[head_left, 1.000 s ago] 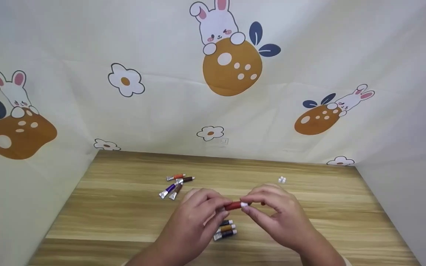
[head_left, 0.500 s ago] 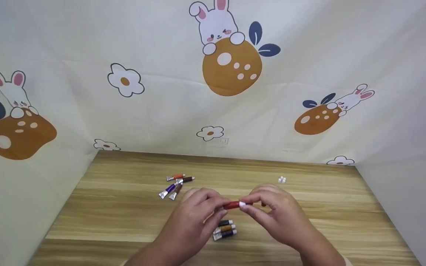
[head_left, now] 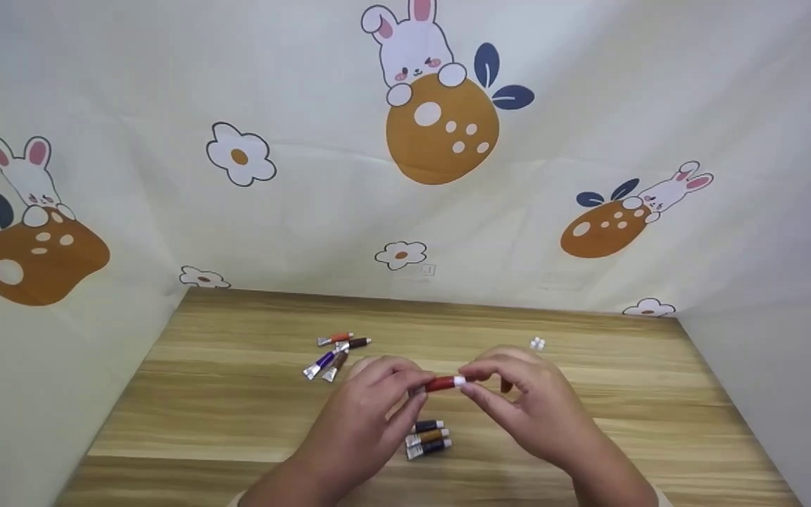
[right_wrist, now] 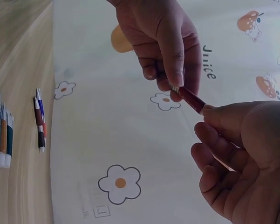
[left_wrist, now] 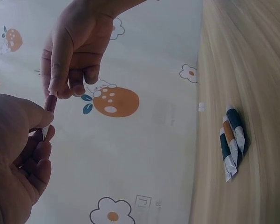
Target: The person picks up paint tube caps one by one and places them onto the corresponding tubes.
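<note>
My left hand (head_left: 377, 405) pinches a small red paint tube (head_left: 439, 384) by its tail end, thumb against fingers. The tube lies nearly level above the table, its white cap (head_left: 460, 381) pointing right. At the cap, my right hand (head_left: 536, 398) pinches with thumb and index finger. In the left wrist view the dark red tube (left_wrist: 51, 102) spans between both hands. The right wrist view has the tube (right_wrist: 192, 99) slanting down to the right thumb, which covers most of the cap.
Three capped tubes, dark and ochre (head_left: 430, 436), lie side by side just below the hands. Several more tubes, orange, brown and purple (head_left: 319, 364), lie loosely at the back left. A small cluster of white caps (head_left: 537, 343) sits at the back right. Printed cloth (head_left: 307, 211) walls the wooden table.
Both hands and the red tube have risen slightly, with the tube shifting a little left. Right-hand fingers have shifted slightly around the cap, which now shows more. The tubes on the table stay put.
</note>
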A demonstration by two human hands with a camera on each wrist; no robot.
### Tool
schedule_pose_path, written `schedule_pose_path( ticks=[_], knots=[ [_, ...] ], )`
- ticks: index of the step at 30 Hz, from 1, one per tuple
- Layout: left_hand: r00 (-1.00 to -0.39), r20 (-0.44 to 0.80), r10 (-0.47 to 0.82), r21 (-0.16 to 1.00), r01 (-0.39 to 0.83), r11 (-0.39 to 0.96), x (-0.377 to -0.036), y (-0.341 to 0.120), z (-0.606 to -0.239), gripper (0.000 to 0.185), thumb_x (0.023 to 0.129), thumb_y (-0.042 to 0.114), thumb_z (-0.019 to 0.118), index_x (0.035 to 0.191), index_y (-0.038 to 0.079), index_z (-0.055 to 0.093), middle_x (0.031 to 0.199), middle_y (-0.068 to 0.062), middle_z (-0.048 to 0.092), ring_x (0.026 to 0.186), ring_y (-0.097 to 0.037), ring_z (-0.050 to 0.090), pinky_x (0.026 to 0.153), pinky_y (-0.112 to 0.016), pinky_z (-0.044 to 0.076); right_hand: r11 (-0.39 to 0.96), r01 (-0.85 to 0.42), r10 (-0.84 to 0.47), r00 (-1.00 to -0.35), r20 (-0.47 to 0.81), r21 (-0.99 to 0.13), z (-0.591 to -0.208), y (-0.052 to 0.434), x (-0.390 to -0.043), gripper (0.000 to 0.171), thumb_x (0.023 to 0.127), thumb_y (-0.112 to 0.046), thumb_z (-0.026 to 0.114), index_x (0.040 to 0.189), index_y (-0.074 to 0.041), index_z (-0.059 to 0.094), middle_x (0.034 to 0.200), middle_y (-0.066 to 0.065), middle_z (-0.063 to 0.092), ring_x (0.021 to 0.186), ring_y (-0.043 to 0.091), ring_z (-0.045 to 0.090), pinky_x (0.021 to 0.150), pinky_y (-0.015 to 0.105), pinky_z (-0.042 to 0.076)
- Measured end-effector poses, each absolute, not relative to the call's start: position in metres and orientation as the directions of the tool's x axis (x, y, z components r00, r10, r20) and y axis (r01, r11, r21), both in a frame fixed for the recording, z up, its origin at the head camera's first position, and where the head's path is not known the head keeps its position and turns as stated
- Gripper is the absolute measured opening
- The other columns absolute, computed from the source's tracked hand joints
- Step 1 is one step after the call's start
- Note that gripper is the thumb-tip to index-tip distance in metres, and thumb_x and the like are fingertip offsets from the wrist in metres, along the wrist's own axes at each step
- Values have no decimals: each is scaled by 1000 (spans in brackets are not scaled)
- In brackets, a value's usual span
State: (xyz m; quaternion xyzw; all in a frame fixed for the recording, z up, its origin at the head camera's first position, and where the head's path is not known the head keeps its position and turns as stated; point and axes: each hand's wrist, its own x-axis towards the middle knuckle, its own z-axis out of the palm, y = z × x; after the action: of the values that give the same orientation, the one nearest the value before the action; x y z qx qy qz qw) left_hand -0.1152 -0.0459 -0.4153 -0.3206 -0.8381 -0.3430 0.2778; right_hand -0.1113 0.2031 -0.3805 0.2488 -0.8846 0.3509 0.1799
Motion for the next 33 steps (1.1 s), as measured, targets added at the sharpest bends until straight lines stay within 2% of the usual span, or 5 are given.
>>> schedule_pose_path(
  ticks=[7, 14, 23, 29, 33],
  knots=[
    [-801, 479, 360, 533, 591, 606, -128, -44, -431, 19, 100, 29, 77, 118, 29, 79, 112, 18, 74, 107, -7, 65, 92, -33, 58, 645, -477, -205, -861, 466, -597, -376, 213, -119, 27, 93, -18, 85, 118, -27, 79, 105, -19, 75, 93, 5, 66, 74, 24, 57],
    [-865, 298, 403, 620, 497, 607, -145, -44, -452, 18, 98, 24, 78, 116, 28, 80, 111, 15, 76, 110, -12, 69, 99, -42, 59, 647, -399, -105, -891, 442, -650, -377, 224, -135, 31, 94, -11, 83, 123, -18, 78, 102, -14, 74, 92, 4, 65, 76, 22, 56],
    [-857, 221, 466, 639, 488, 594, -157, -42, -481, 12, 93, 22, 83, 104, 25, 83, 103, 11, 79, 98, -8, 69, 91, -36, 59, 610, -286, -33, -941, 337, -739, -391, 245, -165, 26, 99, -15, 78, 125, -15, 77, 98, -3, 73, 87, 8, 64, 76, 19, 55],
    [-861, 140, 488, 661, 449, 602, -164, -44, -492, 9, 93, 19, 81, 101, 20, 83, 100, 7, 76, 86, -2, 60, 78, -25, 54, 572, -224, 38, -954, 298, -789, -409, 263, -189, 23, 102, -20, 75, 124, -14, 77, 102, 3, 75, 92, 11, 66, 78, 19, 55],
    [-865, 112, 489, 673, 428, 603, -165, -45, -496, 6, 93, 20, 82, 99, 22, 83, 98, 8, 74, 85, -2, 58, 76, -25, 51, 522, -173, 91, -962, 256, -835, -424, 275, -204, 23, 103, -23, 74, 123, -13, 76, 103, 5, 73, 91, 13, 65, 77, 19, 54]
  ],
)
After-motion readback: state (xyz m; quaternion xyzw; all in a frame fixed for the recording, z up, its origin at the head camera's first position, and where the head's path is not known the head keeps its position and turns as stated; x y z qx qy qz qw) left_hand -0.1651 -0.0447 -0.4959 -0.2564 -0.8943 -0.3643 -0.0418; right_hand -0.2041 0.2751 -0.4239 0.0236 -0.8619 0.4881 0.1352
